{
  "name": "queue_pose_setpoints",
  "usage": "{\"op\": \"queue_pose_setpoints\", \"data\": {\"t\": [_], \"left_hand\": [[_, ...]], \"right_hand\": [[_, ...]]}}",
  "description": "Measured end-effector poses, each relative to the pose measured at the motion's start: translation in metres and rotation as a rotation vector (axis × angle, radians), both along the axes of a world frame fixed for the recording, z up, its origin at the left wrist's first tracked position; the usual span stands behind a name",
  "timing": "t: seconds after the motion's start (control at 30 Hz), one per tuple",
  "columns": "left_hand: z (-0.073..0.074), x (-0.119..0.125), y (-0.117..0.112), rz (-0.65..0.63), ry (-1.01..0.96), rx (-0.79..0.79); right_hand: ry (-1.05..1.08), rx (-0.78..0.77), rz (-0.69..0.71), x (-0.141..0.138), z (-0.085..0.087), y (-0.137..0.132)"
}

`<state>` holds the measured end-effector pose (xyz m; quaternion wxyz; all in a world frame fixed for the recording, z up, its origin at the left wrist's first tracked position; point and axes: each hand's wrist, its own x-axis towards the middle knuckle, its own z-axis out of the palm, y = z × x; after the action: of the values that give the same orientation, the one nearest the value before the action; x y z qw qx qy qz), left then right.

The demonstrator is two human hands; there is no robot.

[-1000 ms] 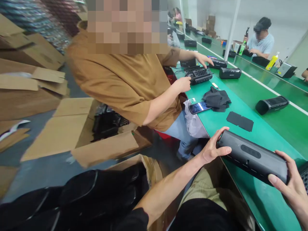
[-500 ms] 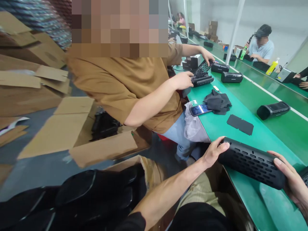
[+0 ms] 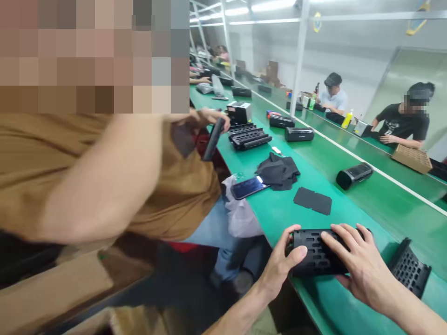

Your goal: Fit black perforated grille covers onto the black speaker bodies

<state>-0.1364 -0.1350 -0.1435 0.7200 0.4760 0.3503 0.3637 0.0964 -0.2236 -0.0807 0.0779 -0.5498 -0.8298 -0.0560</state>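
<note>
At the edge of the green bench I hold a black speaker housing (image 3: 310,253) with rows of slots. My left hand (image 3: 279,265) grips its left end, thumb on the slotted face and fingers round the edge. Across its right half lies my right hand (image 3: 365,270), fingers over the top and thumb low at the near side, covering much of that end. A curved black slotted grille (image 3: 412,270) rests on the bench just right of my right hand. Beyond the housing lies a flat dark grey sheet (image 3: 313,201).
A phone (image 3: 249,187), dark cloth-like pieces (image 3: 278,170) and a black speaker (image 3: 354,175) are on the bench. At my left, a co-worker in a brown shirt (image 3: 167,195) handles a black part (image 3: 213,139). Cardboard boxes (image 3: 63,288) stand on the floor.
My view has swung right and up. My right hand has moved from the housing's right end onto its slotted face. The co-worker has lifted a black part away from the bench.
</note>
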Motion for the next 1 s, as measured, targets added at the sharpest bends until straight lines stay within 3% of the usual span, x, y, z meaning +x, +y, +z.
{"op": "queue_pose_setpoints", "data": {"t": [0.1, 0.27, 0.37, 0.47, 0.57, 0.67, 0.77, 0.87, 1.0], "left_hand": [[0.01, 0.004, 0.006, -0.07, -0.066, -0.072], [0.013, -0.007, 0.019, 0.077, -0.01, 0.09], [-0.006, -0.01, 0.022, 0.183, 0.14, 0.194], [-0.037, -0.006, 0.024, 0.321, 0.256, 0.331], [-0.063, -0.002, 0.029, 0.372, 0.329, 0.453], [-0.071, -0.003, 0.033, 0.325, 0.383, 0.508], [-0.065, -0.004, 0.035, 0.27, 0.44, 0.581], [-0.056, -0.001, 0.034, 0.293, 0.478, 0.666], [-0.047, 0.006, 0.031, 0.318, 0.497, 0.732]], "right_hand": [[0.028, -0.049, -0.04, 0.037, 0.005, 0.019], [-0.149, 0.012, -0.306, 0.189, 0.012, 0.055], [-0.209, 0.034, -0.439, 0.275, 0.02, 0.075], [-0.272, 0.03, -0.513, 0.329, 0.021, 0.085], [-0.331, 0.003, -0.519, 0.358, 0.013, 0.087], [-0.363, -0.021, -0.517, 0.375, 0.001, 0.087], [-0.35, -0.04, -0.525, 0.383, -0.01, 0.089], [-0.282, -0.066, -0.556, 0.381, -0.016, 0.092], [-0.14, -0.056, -0.652, 0.367, -0.006, 0.077]]}}
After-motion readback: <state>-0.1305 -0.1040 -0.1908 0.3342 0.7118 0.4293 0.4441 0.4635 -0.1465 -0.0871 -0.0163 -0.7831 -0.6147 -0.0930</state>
